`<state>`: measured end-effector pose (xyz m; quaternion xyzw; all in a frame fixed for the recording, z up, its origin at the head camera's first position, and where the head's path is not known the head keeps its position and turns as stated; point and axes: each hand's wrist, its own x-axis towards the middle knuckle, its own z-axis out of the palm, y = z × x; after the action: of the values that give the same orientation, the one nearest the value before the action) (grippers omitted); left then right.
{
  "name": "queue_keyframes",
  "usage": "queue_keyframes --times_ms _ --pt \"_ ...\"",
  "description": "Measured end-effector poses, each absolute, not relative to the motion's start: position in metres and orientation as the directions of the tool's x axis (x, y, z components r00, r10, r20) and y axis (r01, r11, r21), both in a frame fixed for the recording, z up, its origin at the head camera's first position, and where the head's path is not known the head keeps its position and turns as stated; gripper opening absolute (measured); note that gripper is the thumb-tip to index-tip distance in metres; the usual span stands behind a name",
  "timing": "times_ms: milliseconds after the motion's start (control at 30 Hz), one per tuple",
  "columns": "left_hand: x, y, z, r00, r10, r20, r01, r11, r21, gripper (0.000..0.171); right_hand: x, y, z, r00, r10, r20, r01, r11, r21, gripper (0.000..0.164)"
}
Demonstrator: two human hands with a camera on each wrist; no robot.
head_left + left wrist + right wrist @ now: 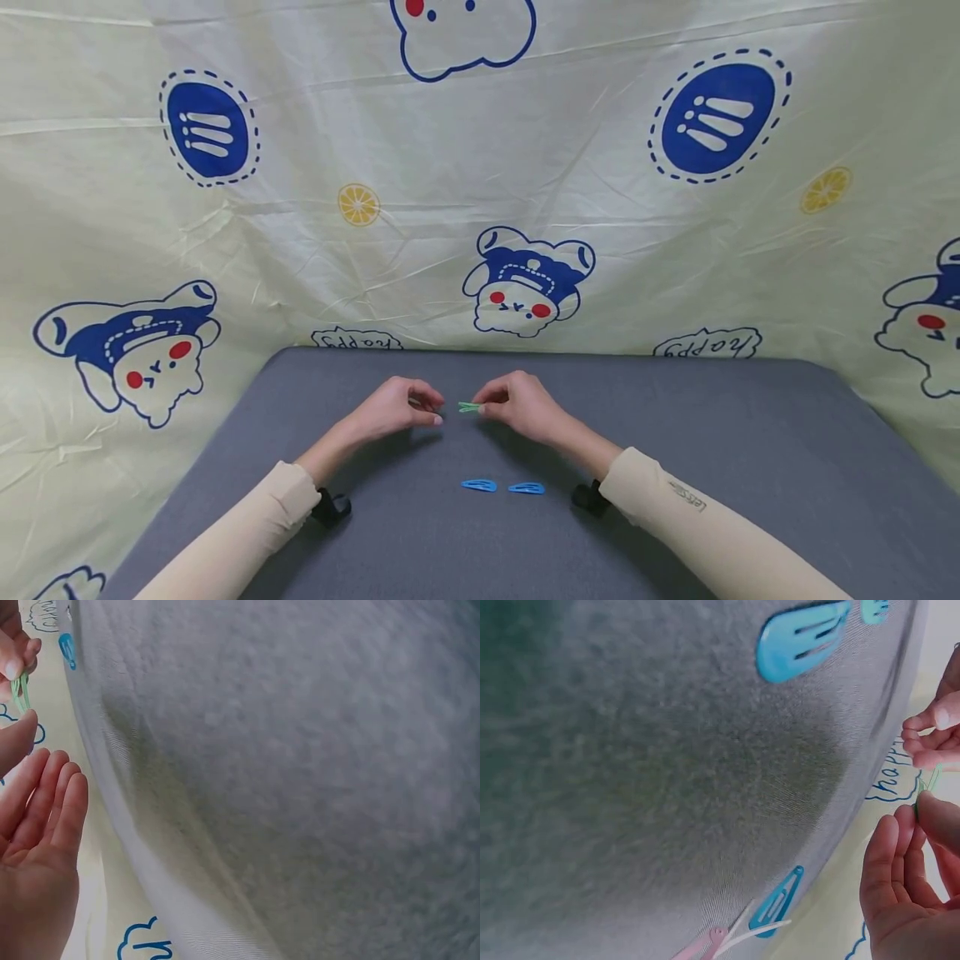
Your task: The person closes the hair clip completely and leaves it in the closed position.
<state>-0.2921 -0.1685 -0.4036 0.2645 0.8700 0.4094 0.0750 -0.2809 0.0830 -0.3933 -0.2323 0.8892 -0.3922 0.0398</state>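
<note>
My right hand (525, 408) pinches a slim green hair clip (468, 407) between thumb and fingers above the table. The clip's free end points left, its two arms spread apart in the head view. Just left of it is my left hand (393, 408), holding nothing, thumb and fingers apart and loosely bent. A small gap separates its fingertips from the green clip. On the table, nearer to me, two blue snap hair clips (479, 485) lie side by side. The right wrist view shows the green clip (934, 778) partly hidden by my fingers.
A grey cloth-covered table (420, 542) lies before a pale printed curtain (300, 275). Low in the right wrist view, a pink-and-white scissor-like thing (717, 934) lies against a blue hair clip (776, 902). Dark bands (330, 507) circle both wrists.
</note>
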Motion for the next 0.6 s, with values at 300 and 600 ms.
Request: queue_keyframes --times_ms 300,600 --pt "-0.284 -0.162 -0.401 -0.841 0.528 0.114 0.417 0.5 0.759 0.03 -0.262 0.1 -0.386 -0.883 -0.44 0.165 -0.412 0.553 -0.724 0.009" --pt "-0.267 -0.149 -0.393 -0.839 0.521 0.158 0.443 0.485 0.755 0.028 -0.24 0.112 -0.383 -0.891 -0.41 0.194 -0.414 0.561 -0.717 0.012"
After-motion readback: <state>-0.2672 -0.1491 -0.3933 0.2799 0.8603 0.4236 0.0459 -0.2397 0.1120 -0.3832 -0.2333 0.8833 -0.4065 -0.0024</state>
